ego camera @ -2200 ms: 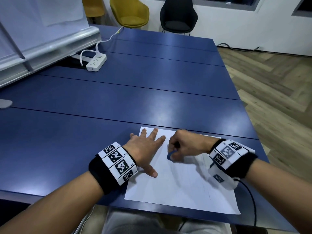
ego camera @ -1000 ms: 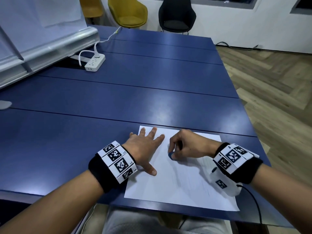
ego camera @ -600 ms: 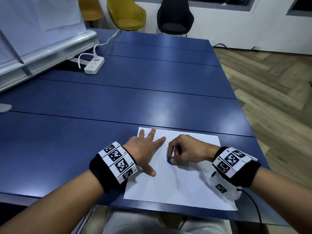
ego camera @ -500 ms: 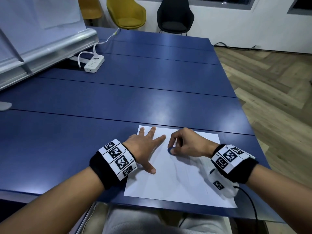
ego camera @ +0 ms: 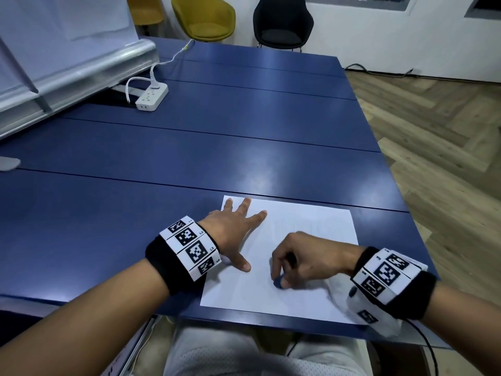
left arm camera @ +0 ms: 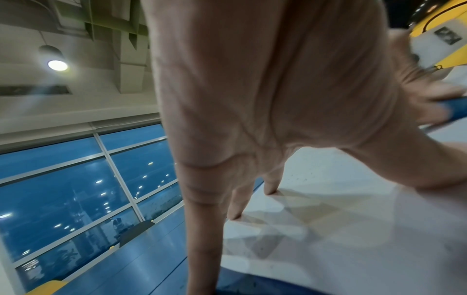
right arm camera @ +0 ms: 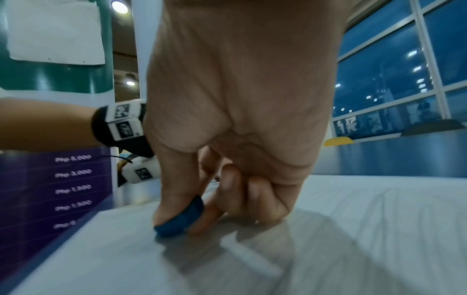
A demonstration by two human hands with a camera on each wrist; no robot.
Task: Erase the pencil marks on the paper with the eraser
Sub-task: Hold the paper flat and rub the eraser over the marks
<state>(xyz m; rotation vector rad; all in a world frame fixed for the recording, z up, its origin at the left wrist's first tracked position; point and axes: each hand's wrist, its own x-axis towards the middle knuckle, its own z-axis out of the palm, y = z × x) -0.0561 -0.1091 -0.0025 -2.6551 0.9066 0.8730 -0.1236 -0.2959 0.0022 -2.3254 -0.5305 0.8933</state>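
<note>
Two hands work on one sheet of paper [ego camera: 306, 299] that lies flat near the front edge of the blue table [ego camera: 189, 147]. The left hand [ego camera: 233, 229] is spread flat, fingers straight, pressing the sheet's left part down, with the thumb stretched toward the near edge. The right hand [ego camera: 306, 256] is curled, pinching a small blue eraser [ego camera: 278, 284] between thumb and fingertips; the right wrist view shows the eraser [right arm camera: 180, 219] tilted, its lower edge touching the paper. It sits in the middle of the sheet, toward the near side and just beside the left thumb.

The pencil marks are faint: light grey strokes show on the paper's far-right part, and I cannot tell how many are left under the hand.

The paper is likely thin and light, so it will slide or wrinkle under rubbing unless held down; a flat palm close to the rubbed spot seems the right hold, and short strokes running away from that palm should keep it from buckling. The eraser looks small, rounded and somewhat soft, likely grippy on paper. A pinch low on its sides, close to the working edge, probably gives the best control. Too much pressure could crease or tear the sheet.

A white power strip [ego camera: 151, 97] lies well apart, at the table's far left.
</note>
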